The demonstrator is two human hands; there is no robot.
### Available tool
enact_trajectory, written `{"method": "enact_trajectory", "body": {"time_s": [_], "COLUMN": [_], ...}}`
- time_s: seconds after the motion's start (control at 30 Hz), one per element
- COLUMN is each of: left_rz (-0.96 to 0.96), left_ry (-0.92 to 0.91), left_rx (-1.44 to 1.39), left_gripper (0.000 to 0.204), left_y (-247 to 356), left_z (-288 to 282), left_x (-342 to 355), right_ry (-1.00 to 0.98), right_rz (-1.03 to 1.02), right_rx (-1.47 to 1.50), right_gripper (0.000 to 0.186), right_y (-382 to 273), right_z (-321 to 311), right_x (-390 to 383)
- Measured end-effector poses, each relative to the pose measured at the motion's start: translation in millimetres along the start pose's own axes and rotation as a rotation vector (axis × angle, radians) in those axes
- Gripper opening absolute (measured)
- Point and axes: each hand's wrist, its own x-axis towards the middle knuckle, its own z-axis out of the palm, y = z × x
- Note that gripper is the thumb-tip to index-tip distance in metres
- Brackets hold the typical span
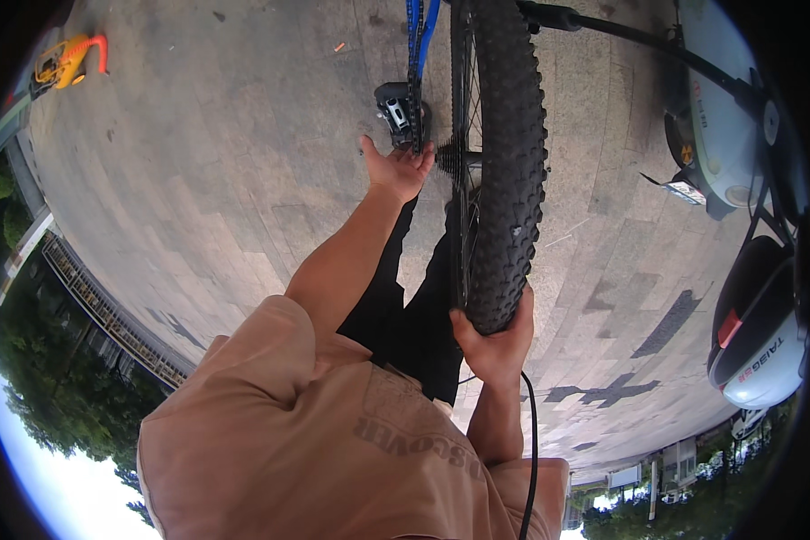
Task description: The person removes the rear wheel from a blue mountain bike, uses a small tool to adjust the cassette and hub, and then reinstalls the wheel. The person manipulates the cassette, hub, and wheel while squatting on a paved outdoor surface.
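Observation:
A bicycle wheel with a thick, knobbly black tyre [506, 135] runs from the upper edge down toward me. My right hand [498, 349] wraps round the tyre's near end, thumb on the left side and fingers on the right. Palm up, my left hand [398, 171] reaches in from the left, its thumb spread away. The fingertips are at the lower end of the dark chain [415, 108]; whether they touch it I cannot tell. Close to them is the sprocket cassette [450, 160] at the hub. Blue frame tubes [426, 36] stand above.
A black and silver object [396, 112] lies beyond my left hand. Pale scooters [724, 117] stand at right, one with a rear box [769, 360]. A black bar [639, 49] crosses the upper right. A yellow-orange machine [67, 63] stands far left on the paving [198, 162].

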Motion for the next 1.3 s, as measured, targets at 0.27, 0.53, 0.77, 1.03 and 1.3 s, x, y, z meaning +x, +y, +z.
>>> {"method": "enact_trajectory", "body": {"time_s": [0.27,0.53,0.77,1.03,1.3], "left_rz": [-0.011,0.086,0.171,0.261,0.371], "left_ry": [-0.212,-0.169,-0.202,-0.337,-0.378], "left_rx": [-0.109,0.129,0.283,0.515,0.603], "left_gripper": [0.1,0.092,0.077,0.07,0.064], "left_y": [-10,-14,-16,-7,0], "left_z": [16,10,-1,-15,-16], "left_x": [-6,-13,-36,-55,-83], "right_ry": [-0.003,0.004,-0.001,0.01,0.001], "right_rz": [0.015,0.018,-0.003,-0.009,0.022], "right_rx": [0.081,0.027,0.03,-0.037,-0.005], "right_gripper": [0.076,0.076,0.076,0.077,0.076], "right_y": [6,13,15,19,17], "right_z": [1,3,6,7,11], "right_x": [1,5,12,16,20]}}
